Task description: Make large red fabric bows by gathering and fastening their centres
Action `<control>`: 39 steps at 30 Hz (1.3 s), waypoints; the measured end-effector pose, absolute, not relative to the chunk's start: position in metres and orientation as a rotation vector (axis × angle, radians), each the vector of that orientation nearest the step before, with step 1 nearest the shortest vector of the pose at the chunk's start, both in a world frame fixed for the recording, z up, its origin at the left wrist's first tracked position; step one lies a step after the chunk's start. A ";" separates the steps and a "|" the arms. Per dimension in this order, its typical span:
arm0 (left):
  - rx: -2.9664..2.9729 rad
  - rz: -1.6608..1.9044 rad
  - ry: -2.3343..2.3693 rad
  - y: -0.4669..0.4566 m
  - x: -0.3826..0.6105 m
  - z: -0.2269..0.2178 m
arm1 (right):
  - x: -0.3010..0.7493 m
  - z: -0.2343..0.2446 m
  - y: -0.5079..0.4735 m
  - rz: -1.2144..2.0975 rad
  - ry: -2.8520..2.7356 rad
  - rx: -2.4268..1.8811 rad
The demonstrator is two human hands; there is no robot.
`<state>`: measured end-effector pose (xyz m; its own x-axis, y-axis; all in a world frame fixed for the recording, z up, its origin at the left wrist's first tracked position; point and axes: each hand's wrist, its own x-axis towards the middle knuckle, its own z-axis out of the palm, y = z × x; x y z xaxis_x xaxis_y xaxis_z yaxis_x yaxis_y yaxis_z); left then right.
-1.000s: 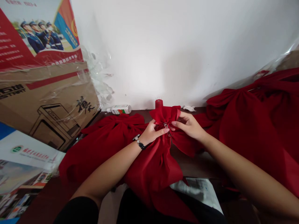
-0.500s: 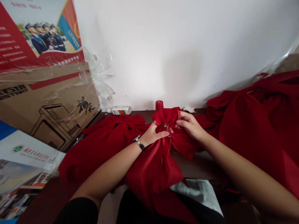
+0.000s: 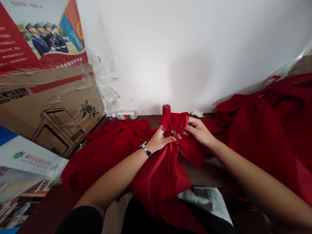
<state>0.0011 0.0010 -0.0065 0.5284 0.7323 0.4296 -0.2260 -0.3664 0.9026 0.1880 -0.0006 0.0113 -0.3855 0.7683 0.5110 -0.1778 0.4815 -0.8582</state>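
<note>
A red fabric bow [image 3: 168, 169] is gathered between my hands, its long tails hanging over the table edge toward my lap. My left hand [image 3: 159, 139] is closed around the left of the gathered middle, thumb lying across the front. On that middle sits a small metal pin [image 3: 175, 136], slanting down to the right beside my left thumb tip. My right hand [image 3: 197, 130] pinches the upper right edge of the ruffled top, its other fingertips partly hidden behind the cloth. A spool of red thread [image 3: 166, 109] with pins or needles stuck in its top stands just behind the bow.
More red bows lie on the left [image 3: 109, 146] and in a heap on the right [image 3: 268, 130]. A white bottle [image 3: 126, 114] lies by the wall near crumpled tissue [image 3: 198, 114]. A cardboard box [image 3: 53, 110] and a printed bag [image 3: 31, 156] stand at left.
My right thumb and fingers have shifted slightly on the bow's ruffled upper edge. My left hand keeps its hold, and the other things stay where they were.
</note>
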 end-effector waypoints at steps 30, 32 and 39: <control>1.858 0.902 0.388 -0.004 0.002 -0.004 | 0.194 0.018 0.002 1.012 -1.884 -0.502; 1.873 0.878 0.388 -0.005 0.002 -0.003 | 0.194 0.018 0.001 0.997 -1.895 -0.503; 1.956 0.891 0.416 -0.007 0.001 -0.001 | 0.193 0.015 0.000 0.964 -1.934 -0.478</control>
